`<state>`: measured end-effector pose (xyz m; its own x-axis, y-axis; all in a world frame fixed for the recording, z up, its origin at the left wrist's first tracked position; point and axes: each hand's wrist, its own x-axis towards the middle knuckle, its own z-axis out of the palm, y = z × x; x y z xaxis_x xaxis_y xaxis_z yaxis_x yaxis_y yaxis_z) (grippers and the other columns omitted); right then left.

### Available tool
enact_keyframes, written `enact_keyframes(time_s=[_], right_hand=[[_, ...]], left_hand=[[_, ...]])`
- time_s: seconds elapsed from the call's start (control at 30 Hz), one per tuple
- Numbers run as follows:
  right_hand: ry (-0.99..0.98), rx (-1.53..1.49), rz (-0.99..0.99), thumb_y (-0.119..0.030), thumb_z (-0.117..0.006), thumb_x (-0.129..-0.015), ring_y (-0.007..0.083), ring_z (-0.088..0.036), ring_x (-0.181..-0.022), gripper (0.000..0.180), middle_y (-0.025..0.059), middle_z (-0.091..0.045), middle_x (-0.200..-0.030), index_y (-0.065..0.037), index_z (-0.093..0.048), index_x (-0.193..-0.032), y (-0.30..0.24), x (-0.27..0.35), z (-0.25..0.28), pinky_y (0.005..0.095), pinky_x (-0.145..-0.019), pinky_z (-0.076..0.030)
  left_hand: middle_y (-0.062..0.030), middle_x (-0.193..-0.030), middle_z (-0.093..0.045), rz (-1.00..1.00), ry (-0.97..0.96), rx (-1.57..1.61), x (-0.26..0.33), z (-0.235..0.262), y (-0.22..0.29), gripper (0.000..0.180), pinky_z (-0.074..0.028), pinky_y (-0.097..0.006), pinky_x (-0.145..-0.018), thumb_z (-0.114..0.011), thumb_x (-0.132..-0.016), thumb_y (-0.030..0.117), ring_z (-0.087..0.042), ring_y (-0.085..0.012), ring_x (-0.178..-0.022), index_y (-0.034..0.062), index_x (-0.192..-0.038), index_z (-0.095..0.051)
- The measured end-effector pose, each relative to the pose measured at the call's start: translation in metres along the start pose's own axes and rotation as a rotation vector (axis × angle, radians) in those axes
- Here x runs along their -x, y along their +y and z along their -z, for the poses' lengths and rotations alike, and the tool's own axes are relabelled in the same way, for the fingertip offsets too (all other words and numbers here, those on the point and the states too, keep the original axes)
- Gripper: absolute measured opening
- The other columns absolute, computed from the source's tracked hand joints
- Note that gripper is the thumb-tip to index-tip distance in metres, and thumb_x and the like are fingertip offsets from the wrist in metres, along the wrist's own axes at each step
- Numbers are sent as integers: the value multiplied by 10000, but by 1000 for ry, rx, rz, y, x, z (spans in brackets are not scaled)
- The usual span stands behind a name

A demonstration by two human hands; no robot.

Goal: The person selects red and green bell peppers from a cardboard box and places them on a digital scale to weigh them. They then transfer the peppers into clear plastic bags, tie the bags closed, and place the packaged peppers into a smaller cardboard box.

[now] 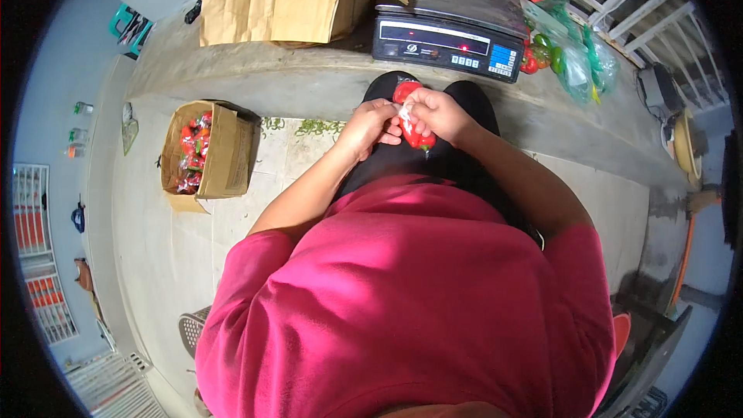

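Note:
Over my dark-trousered lap, both hands meet at a clear plastic bag of red peppers (pixel 418 139). My left hand (pixel 370 128) is closed, thumb and fingertips pinching the gathered whitish plastic from the left. From the right, my right hand (pixel 443 114) pinches the same plastic, its fingers curled over the bag. Red pepper shows both below my fingers and above them, near my knees; whether this is one bag or two I cannot tell. The fingertips partly cover the twisted plastic.
A cardboard box (pixel 224 153) of bagged red peppers stands on the floor at left, beside green scraps (pixel 317 127). Ahead, a concrete ledge (pixel 309 70) bears a larger cardboard box (pixel 271 8), a digital scale (pixel 445 50) and, at right, loose peppers (pixel 539 56) with plastic bags (pixel 574 70).

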<state>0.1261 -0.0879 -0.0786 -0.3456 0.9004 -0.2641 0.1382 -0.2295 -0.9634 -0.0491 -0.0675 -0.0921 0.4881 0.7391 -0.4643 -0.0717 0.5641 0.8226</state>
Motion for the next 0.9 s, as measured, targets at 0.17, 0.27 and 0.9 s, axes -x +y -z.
enact_keyframes(time_s=[0.17, 0.27, 0.9], right_hand=[[35, -10, 110, -82, -425, -868, 70, -478, -560, 121, 11, -517, -677, -33, -531, -902, 19, -6, 3, 208, -492, -406], [51, -18, 139, -82, -437, -865, 67, -476, -567, 107, 5, -515, -674, -41, -529, -900, 27, -9, 7, 214, -505, -407], [47, 466, 527, 3, -556, -741, 159, -541, -824, 119, 79, -517, -861, -9, -602, -850, -3, 2, 2, 254, -744, -434]], left_hand=[[-73, -832, -602, -56, 29, -71, 1, -9, -9, 120, -510, -247, -613, -537, -850, 123, -600, -131, -710, 11, -892, -542], [-71, -835, -601, -123, 37, -101, -4, -14, -19, 121, -505, -238, -637, -562, -850, 119, -597, -122, -705, 7, -891, -543], [-26, -719, -575, 256, -240, 496, 14, 12, -3, 175, -470, -226, -526, -524, -874, 185, -564, -116, -640, 27, -948, -536]])
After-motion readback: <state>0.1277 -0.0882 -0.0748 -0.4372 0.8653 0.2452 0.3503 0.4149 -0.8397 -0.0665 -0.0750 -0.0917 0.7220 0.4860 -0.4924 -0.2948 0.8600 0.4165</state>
